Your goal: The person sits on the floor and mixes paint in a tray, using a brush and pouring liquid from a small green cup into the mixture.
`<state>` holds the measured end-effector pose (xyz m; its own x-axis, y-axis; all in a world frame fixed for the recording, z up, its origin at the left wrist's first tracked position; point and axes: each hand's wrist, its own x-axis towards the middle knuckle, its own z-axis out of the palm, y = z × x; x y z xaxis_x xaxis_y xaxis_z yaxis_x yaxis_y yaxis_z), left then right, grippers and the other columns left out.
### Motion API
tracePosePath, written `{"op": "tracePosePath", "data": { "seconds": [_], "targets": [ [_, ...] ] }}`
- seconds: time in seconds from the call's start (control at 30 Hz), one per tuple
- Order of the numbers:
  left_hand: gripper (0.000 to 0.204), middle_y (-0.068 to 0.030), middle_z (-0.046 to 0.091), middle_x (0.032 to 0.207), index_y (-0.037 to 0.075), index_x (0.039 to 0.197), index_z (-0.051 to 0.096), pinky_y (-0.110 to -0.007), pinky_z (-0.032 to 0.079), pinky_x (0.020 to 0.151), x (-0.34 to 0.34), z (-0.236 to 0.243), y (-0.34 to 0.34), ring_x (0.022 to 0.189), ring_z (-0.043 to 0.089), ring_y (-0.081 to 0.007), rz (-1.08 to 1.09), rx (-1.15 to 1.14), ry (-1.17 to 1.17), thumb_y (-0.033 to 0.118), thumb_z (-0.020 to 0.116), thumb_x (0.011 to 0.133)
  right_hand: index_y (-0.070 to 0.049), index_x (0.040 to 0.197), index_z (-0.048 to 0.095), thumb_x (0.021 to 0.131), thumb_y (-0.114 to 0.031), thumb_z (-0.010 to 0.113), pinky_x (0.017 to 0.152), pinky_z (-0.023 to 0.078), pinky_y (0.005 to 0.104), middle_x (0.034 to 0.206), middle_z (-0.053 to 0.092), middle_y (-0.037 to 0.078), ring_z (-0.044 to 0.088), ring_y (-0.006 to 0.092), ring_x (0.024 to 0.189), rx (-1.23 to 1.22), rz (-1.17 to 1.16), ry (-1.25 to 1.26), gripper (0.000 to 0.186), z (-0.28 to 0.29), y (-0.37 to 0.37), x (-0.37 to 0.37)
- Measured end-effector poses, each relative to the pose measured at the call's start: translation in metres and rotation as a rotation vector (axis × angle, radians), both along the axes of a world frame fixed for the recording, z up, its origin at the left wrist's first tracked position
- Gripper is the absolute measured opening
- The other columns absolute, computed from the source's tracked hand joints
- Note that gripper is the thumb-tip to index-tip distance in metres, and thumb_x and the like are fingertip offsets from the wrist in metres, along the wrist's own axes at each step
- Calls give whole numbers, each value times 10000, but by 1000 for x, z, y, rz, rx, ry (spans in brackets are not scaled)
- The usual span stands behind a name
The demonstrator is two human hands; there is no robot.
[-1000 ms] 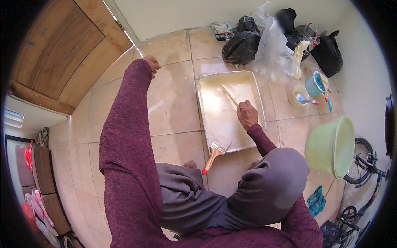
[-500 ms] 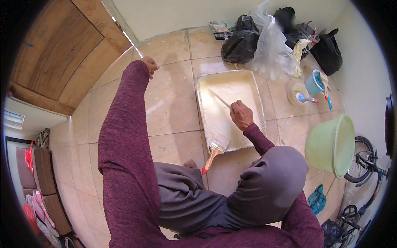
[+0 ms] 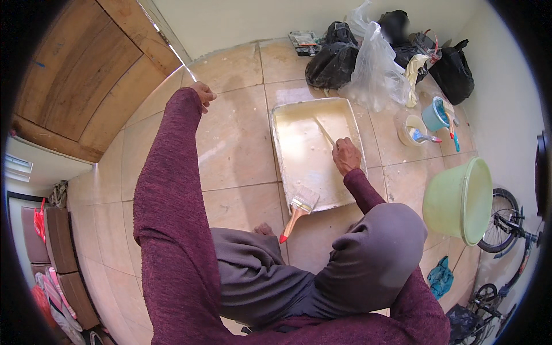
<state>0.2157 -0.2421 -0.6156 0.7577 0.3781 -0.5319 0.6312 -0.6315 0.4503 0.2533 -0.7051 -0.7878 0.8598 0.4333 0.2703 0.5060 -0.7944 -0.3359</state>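
A white rectangular paint tray [image 3: 357, 123], holding cream-coloured liquid, lies on the floor before me. My right hand [image 3: 347, 156] is closed around a thin pale stick [image 3: 324, 131], whose far end dips into the liquid. Across the tray's near edge rests a wide paintbrush [image 3: 295, 221], its bristles inside and its red-tipped wooden handle sticking out toward me. Stretched out to the far left, my left hand [image 3: 203, 96] hangs above the tiles with loosely bent fingers apart and nothing visible in them.
Right of the tray stand a small cream tub [image 3: 409, 135] and a blue pail [image 3: 432, 118] with brushes. A large green basin [image 3: 454, 198] stands nearer, beside a bicycle [image 3: 506, 221]. Black bags [image 3: 330, 66] and a clear plastic bag [image 3: 374, 77] line the far wall. A wooden door [image 3: 86, 75] is far left.
My right hand has moved slightly right, and the stick's far end has swung right through the liquid, now at a steeper angle. My left hand's fingers have shifted a little; the brush stays put.
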Motion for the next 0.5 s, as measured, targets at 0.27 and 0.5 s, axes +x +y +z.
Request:
{"op": "tracePosePath", "data": {
  "seconds": [0.27,0.5],
  "targets": [
    [351,-105,614,876,29,1058,579,-380,533,571,13,4,-18,725,650,-228,-68,-5,-37,322,622,868,-36,783,577,824,-151,566,634,511,421,819,566,150,614,326,729,1,108,21,122,8,15,-13],
    [380,-113,613,887,20,1068,573,-383,535,575,9,0,-5,737,652,-226,-32,3,-11,332,630,859,-40,785,586,828,-135,520,643,515,424,822,570,155,621,328,740,23,209,18,123,7,17,-21]
  ]
}}
